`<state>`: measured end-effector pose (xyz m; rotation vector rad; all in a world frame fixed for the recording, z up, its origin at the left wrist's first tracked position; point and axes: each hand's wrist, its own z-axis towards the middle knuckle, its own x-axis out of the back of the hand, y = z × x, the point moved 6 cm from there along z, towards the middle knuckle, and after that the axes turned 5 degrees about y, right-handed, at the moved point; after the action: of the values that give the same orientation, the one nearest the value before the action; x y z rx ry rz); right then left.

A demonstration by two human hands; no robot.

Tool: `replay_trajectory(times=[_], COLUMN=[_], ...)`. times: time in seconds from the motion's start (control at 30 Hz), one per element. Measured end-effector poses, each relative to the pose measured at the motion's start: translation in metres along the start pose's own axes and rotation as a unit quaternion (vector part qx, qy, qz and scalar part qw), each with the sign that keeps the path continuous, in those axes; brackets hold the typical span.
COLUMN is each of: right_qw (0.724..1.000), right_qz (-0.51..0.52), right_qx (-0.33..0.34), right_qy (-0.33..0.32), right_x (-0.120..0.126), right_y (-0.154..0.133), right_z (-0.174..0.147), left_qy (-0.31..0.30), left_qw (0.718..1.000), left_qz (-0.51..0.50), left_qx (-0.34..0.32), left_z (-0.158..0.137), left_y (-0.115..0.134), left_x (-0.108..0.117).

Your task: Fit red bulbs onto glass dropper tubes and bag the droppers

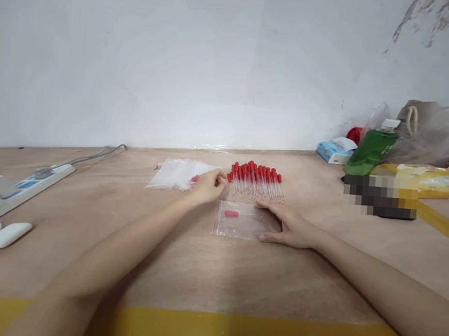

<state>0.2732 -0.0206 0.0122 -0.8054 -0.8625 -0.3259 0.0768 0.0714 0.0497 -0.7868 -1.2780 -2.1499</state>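
My left hand [209, 185] is closed in a pinch at the left end of a row of droppers [252, 178] with red rubber bulbs and clear tubes. Its fingertips are right beside the leftmost bulbs; what they hold, if anything, is hidden. Thumb and fingers apart, my right hand [290, 227] rests on the right end of a clear zip bag [246, 229] lying flat. Inside that bag shows a red dropper bulb [231, 213]. Behind my left hand lies a stack of clear zip bags [173, 173], with some red bulbs [195, 178] near its right side.
On the left are a power strip [24, 187] with cables and a white plug-like device [7, 235]. To the right stand a tissue pack [334, 151], a green bottle [371, 148], a yellow packet [433, 182] and a blurred dark object [381, 198]. A wall [177, 81] rises behind.
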Motion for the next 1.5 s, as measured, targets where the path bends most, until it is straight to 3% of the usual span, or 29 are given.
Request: replay_trajectory(times=[0.17, 0.37, 0.63, 0.8, 0.93, 1.07, 1.13, 1.27, 1.4, 1.5], right_qw=[1.0, 1.0, 1.0, 1.0, 1.0, 1.0, 1.0, 1.0, 1.0, 1.0], right_qz=[-0.006, -0.014, -0.021, -0.018, -0.017, -0.023, -0.02, -0.015, -0.018, -0.015], right_qx=[0.006, 0.012, 0.008, 0.007, 0.009, 0.007, 0.009, 0.01, 0.002, -0.002], right_qy=[0.005, 0.009, 0.009, 0.006, 0.005, 0.004, 0.005, 0.008, 0.004, 0.001], right_x=[0.001, 0.001, 0.002, 0.002, 0.002, 0.002, 0.001, 0.001, 0.001, 0.001], right_y=[0.0, -0.001, -0.002, -0.001, -0.001, -0.001, -0.001, 0.0, 0.0, 0.0], right_z=[0.0, 0.001, 0.001, 0.001, 0.0, 0.0, 0.0, 0.0, 0.0, 0.0], left_qy=[0.035, 0.054, 0.059, 0.078, 0.141, 0.222, 0.215, 0.208, 0.222, 0.197], left_qw=[0.997, 0.991, 0.967, 0.94, 0.915, 0.887, 0.884, 0.878, 0.864, 0.87], left_qz=[0.02, -0.033, -0.213, -0.308, -0.356, -0.389, -0.399, -0.406, -0.426, -0.429], left_qx=[0.06, 0.115, 0.13, 0.127, 0.123, 0.112, 0.112, 0.148, 0.151, 0.141], left_z=[0.051, 0.089, 0.091, 0.091, 0.067, 0.003, -0.031, -0.074, -0.082, -0.083], left_y=[0.005, -0.012, -0.022, -0.015, -0.019, -0.037, -0.045, -0.056, -0.051, -0.04], left_x=[-0.025, -0.041, -0.043, -0.028, 0.007, 0.053, 0.065, 0.066, 0.05, 0.038])
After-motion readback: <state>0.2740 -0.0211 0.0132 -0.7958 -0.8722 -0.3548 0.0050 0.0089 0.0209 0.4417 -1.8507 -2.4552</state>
